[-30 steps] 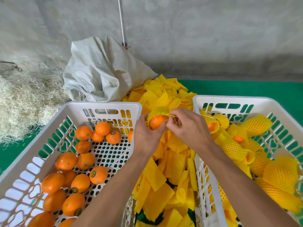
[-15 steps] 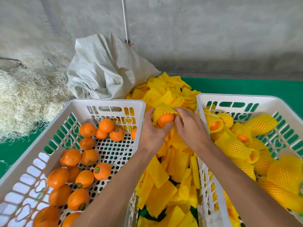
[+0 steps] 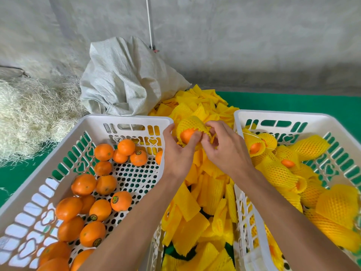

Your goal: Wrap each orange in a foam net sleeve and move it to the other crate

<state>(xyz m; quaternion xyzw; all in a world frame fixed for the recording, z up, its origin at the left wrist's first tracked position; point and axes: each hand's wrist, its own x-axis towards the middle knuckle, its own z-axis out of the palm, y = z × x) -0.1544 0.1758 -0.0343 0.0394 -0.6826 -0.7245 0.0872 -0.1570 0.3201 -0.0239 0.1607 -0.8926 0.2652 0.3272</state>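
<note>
Between the two crates I hold one orange [image 3: 186, 135] partly inside a yellow foam net sleeve [image 3: 190, 123]. My left hand [image 3: 178, 153] grips the orange from below, thumb on its bare side. My right hand [image 3: 227, 148] pinches the sleeve's lower edge beside the fruit. The left white crate [image 3: 125, 120] holds several bare oranges [image 3: 103, 152]. The right white crate [image 3: 273, 116] holds several oranges wrapped in yellow sleeves [image 3: 277, 173].
A heap of flat yellow foam sleeves [image 3: 201, 204] lies between the crates on the green mat [image 3: 293, 102]. A white woven sack [image 3: 127, 79] stands behind the left crate, straw [image 3: 29, 114] lies at far left, and a grey wall is behind.
The sleeve has come further down over the orange, which now shows less bare skin. Both hands have shifted slightly around it, my right fingers moving to the sleeve's lower edge.
</note>
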